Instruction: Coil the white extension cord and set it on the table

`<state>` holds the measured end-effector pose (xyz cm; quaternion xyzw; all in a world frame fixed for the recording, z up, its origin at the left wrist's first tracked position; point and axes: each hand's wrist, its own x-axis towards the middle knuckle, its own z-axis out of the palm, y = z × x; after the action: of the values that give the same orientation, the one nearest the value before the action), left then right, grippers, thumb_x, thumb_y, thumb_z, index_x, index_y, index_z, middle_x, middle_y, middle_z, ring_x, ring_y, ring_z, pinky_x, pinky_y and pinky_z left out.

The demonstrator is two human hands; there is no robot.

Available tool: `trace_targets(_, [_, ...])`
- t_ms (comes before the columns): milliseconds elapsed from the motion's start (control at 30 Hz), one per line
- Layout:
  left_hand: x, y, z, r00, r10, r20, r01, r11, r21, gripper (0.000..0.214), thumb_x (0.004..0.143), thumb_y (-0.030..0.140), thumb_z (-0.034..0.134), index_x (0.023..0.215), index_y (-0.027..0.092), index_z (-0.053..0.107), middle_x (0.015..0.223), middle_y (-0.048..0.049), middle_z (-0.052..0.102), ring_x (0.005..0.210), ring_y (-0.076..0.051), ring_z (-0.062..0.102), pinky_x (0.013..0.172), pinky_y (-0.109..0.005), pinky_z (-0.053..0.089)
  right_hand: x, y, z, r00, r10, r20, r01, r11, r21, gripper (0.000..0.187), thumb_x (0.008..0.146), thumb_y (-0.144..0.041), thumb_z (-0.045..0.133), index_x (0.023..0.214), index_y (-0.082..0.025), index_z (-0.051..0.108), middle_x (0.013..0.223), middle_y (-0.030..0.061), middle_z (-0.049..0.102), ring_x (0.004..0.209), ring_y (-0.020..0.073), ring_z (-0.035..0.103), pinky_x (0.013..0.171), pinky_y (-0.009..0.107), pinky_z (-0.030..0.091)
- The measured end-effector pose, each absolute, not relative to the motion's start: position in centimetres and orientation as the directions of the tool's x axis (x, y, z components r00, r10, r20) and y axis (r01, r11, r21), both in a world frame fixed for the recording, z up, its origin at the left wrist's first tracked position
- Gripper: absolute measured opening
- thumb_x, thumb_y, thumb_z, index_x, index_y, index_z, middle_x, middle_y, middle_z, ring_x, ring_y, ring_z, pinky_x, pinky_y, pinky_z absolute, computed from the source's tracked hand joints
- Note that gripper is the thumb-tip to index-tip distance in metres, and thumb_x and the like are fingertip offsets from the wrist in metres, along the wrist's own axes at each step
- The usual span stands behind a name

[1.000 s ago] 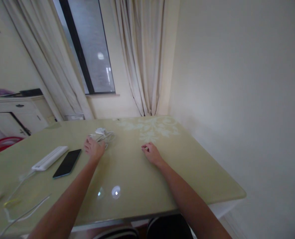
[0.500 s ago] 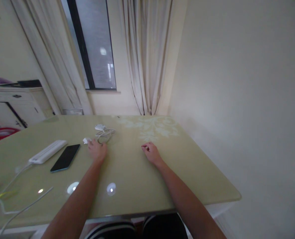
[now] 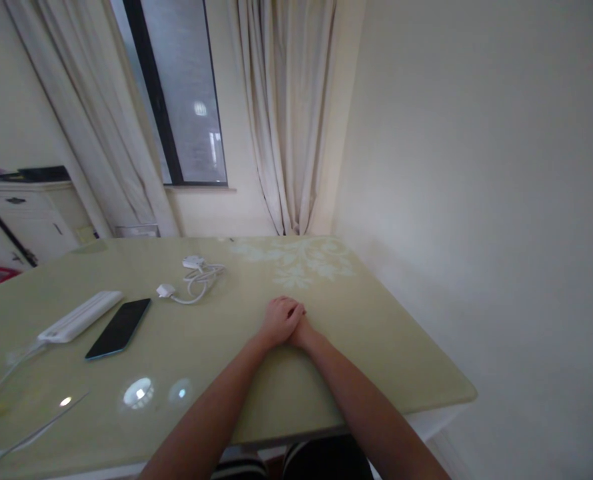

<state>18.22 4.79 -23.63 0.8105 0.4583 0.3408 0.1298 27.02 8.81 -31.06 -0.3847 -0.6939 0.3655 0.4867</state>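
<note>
My left hand (image 3: 280, 320) lies over my right hand (image 3: 302, 331) on the table, its fingers closed around it. The right hand's fingers are mostly hidden under the left. No object shows between the two hands. Left of them, farther back, a white cable (image 3: 196, 293) lies loosely coiled with a white plug (image 3: 165, 291) at its near end. A white block (image 3: 193, 262) sits at the cable's far end. Neither hand touches the cable.
A dark phone (image 3: 119, 328) lies at the left beside a white power strip (image 3: 80, 317). Another white cable (image 3: 36, 432) crosses the near left of the glossy green tabletop (image 3: 396, 353). A wall (image 3: 451, 200) stands on the right, and curtains (image 3: 289, 120) hang beyond the table.
My left hand has left the coiled cable and plug and moved right onto my right hand. The plug's cord now lies in open view. The camera view has shifted slightly.
</note>
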Motion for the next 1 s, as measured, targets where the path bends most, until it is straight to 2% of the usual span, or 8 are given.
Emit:
trace_targets(100, [16.0, 4.7, -24.1, 0.497, 0.75, 0.438, 0.559, -0.662, 0.499, 0.038, 0.103, 0.041, 0.044, 0.111, 0.025, 0.078, 0.115, -0.0079, 0.076, 0.115, -0.023, 0.065, 0.108, -0.041, 0.043, 27.1, 8.5, -30.4, -0.453, 0.813, 0.367, 0.447, 0.563, -0.695, 0.039, 0.078, -0.015, 0.07, 0.115, -0.025, 0.077, 0.13, 0.0078, 0.071, 0.129, 0.0307, 0.059, 0.119, 0.038, 0.035])
trace_targets(167, [14.3, 5.2, -24.2, 0.495, 0.755, 0.429, 0.581, -0.655, 0.482, 0.039, 0.102, 0.042, 0.045, 0.125, 0.026, 0.072, 0.131, -0.0086, 0.071, 0.128, -0.024, 0.059, 0.116, -0.043, 0.038, 27.2, 8.1, -29.2, -0.548, 0.756, 0.358, 0.503, 0.64, -0.582, 0.044, 0.082, -0.014, 0.067, 0.125, -0.025, 0.073, 0.137, 0.0078, 0.068, 0.131, 0.0296, 0.057, 0.12, 0.04, 0.036])
trace_targets(267, [11.2, 6.5, -24.1, 0.138, 0.867, 0.479, 0.824, -0.368, 0.43, 0.044, 0.1, 0.037, 0.048, 0.138, 0.022, 0.064, 0.146, -0.0147, 0.06, 0.143, -0.031, 0.046, 0.122, -0.056, 0.025, 27.7, 7.1, -27.0, -0.582, 0.748, 0.319, 0.554, 0.652, -0.518, 0.049, 0.092, -0.026, 0.061, 0.141, -0.021, 0.062, 0.145, 0.0116, 0.061, 0.134, 0.0285, 0.056, 0.119, 0.043, 0.038])
trace_targets(400, [5.6, 7.5, -24.0, -0.39, 0.719, 0.575, 0.902, 0.171, 0.397, 0.065, 0.093, 0.027, 0.054, 0.156, 0.018, 0.043, 0.167, -0.0191, 0.028, 0.155, -0.039, 0.018, 0.121, -0.066, 0.015, 28.3, 6.2, -25.4, -0.556, 0.787, 0.268, 0.618, 0.607, -0.5, 0.056, 0.097, -0.034, 0.059, 0.15, -0.017, 0.053, 0.154, 0.0165, 0.052, 0.142, 0.0283, 0.049, 0.121, 0.044, 0.036])
trace_targets(533, [0.9, 7.7, -24.3, -0.543, 0.706, 0.455, 0.821, 0.331, 0.465, 0.068, 0.089, 0.02, 0.054, 0.156, 0.018, 0.04, 0.159, -0.0222, 0.037, 0.139, -0.043, 0.043, 0.109, -0.061, 0.038, 28.2, 6.1, -25.3, -0.535, 0.802, 0.264, 0.608, 0.583, -0.54, 0.057, 0.095, -0.031, 0.062, 0.149, -0.018, 0.054, 0.156, 0.0159, 0.05, 0.145, 0.0275, 0.047, 0.122, 0.044, 0.033])
trace_targets(733, [1.5, 8.6, -24.5, -0.405, 0.801, 0.442, 0.852, 0.155, 0.5, 0.039, 0.087, 0.006, 0.046, 0.119, 0.011, 0.067, 0.121, -0.0215, 0.057, 0.116, -0.036, 0.057, 0.103, -0.052, 0.044, 28.4, 7.7, -26.0, -0.33, 0.894, 0.303, 0.448, 0.431, -0.783, 0.051, 0.097, -0.037, 0.06, 0.145, -0.02, 0.055, 0.149, 0.0154, 0.056, 0.138, 0.0231, 0.053, 0.116, 0.04, 0.041])
trace_targets(867, [5.1, 8.9, -24.9, -0.248, 0.857, 0.452, 0.83, -0.053, 0.556, 0.032, 0.082, 0.002, 0.049, 0.105, 0.015, 0.067, 0.111, -0.0137, 0.059, 0.108, -0.027, 0.061, 0.102, -0.041, 0.049, 29.1, 9.5, -26.5, -0.097, 0.971, 0.22, 0.28, 0.238, -0.93, 0.044, 0.1, -0.049, 0.052, 0.133, -0.021, 0.061, 0.133, 0.0145, 0.066, 0.124, 0.0213, 0.064, 0.109, 0.04, 0.047])
trace_targets(1000, [8.9, 8.4, -24.8, -0.101, 0.831, 0.548, 0.636, -0.369, 0.677, 0.019, 0.085, 0.009, 0.051, 0.095, 0.02, 0.063, 0.1, -0.0088, 0.059, 0.101, -0.025, 0.059, 0.098, -0.044, 0.051, 29.6, 10.9, -26.5, 0.026, 0.997, 0.069, 0.008, 0.069, -0.998, 0.046, 0.098, -0.06, 0.05, 0.113, -0.02, 0.066, 0.115, 0.0149, 0.072, 0.108, 0.022, 0.07, 0.099, 0.04, 0.055])
